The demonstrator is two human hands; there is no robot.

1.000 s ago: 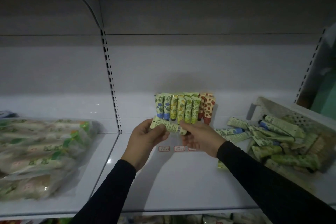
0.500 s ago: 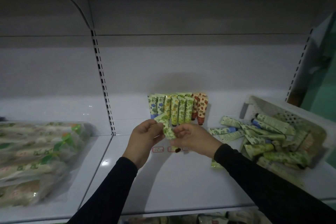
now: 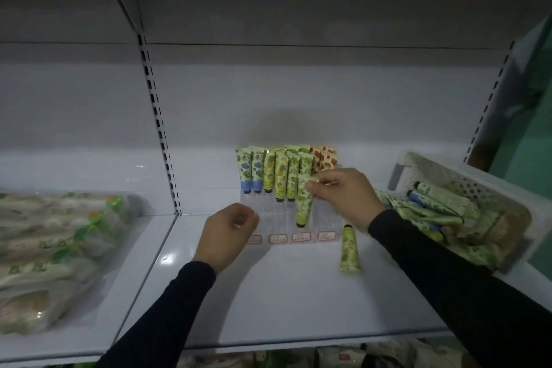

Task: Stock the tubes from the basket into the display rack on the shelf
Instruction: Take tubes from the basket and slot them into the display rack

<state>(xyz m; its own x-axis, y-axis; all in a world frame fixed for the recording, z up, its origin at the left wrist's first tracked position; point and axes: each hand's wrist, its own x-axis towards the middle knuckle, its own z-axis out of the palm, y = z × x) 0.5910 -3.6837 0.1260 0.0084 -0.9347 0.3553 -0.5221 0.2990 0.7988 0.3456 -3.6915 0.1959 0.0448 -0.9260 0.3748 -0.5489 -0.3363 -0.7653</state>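
While the person stands facing it, the scene reads as follows:

Shelf: a white metal shelf [image 3: 268, 293] with a slotted upright at its left joint carries everything here.

Packets: a heap of clear plastic packets with green and orange print [image 3: 53, 254] lies on the left shelf section, well apart from the rack.

Basket: a white perforated plastic basket [image 3: 442, 170] sits at the right end of the shelf, tipped toward the middle, with many green-patterned tubes [image 3: 439, 196] spilling out of it.

Rack: a clear stepped plastic display rack [image 3: 325, 218] with red-bordered labels along its front edge stands against the back wall; blue-, yellow-, green- and orange-patterned tubes [image 3: 280, 173] stand in its rear rows, caps down.

Right hand: the right hand [image 3: 343, 197] pinches the crimped top of a green leaf-patterned tube [image 3: 304, 203], holding it upright, cap down, over a front slot of the rack's third column; whether the cap is seated cannot be told.

Left hand: the left hand [image 3: 227, 233] hangs before the rack's left front corner, fingers loosely curled, its grip holding nothing.

Loose tube: a yellow-green patterned tube [image 3: 350, 249] lies flat on the shelf just right of the rack, dark cap pointing to the back.
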